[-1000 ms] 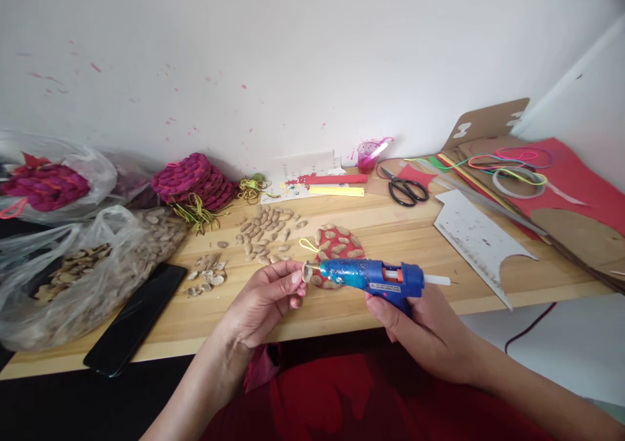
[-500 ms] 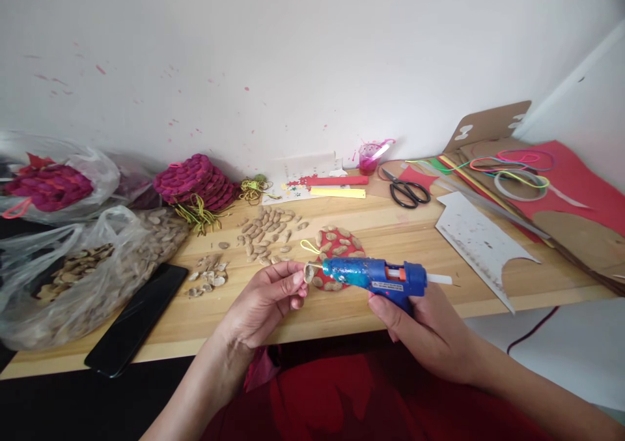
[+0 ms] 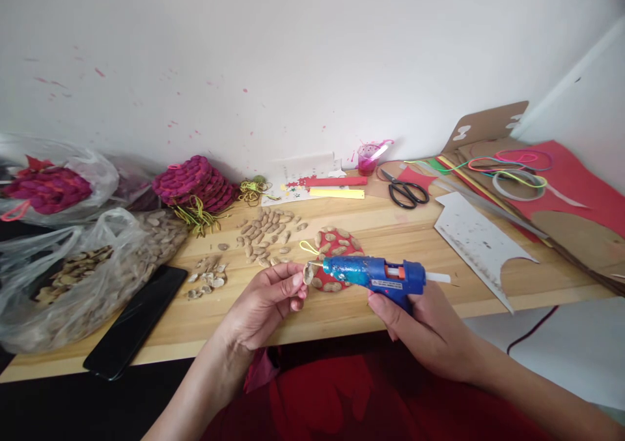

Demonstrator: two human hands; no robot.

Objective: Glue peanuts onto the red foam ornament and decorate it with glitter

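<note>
Between the thumb and fingers of my left hand [image 3: 273,301] is a peanut shell half [image 3: 308,274], its hollow side turned toward the nozzle. My right hand [image 3: 422,324] grips a blue hot glue gun [image 3: 374,276] by its handle, with a white glue stick poking out at the back. The nozzle tip is at the shell's edge; whether it touches, I cannot tell. Partly hidden behind the gun lies a red disc [image 3: 336,249] covered with peanut shells, with a yellow cord loop [image 3: 308,247] at its upper left.
Whole peanuts [image 3: 266,231] and broken shells [image 3: 208,278] lie left of the disc. A black phone [image 3: 134,324] rests beside a plastic bag of shells [image 3: 97,284]. Farther back are scissors [image 3: 409,193], a pink-stained cup [image 3: 368,159] and a stack of magenta discs [image 3: 195,182]. Cardboard [image 3: 576,226] is at right.
The camera view has shifted very slightly. Both hands, the shell and the glue gun stay almost exactly where they were.
</note>
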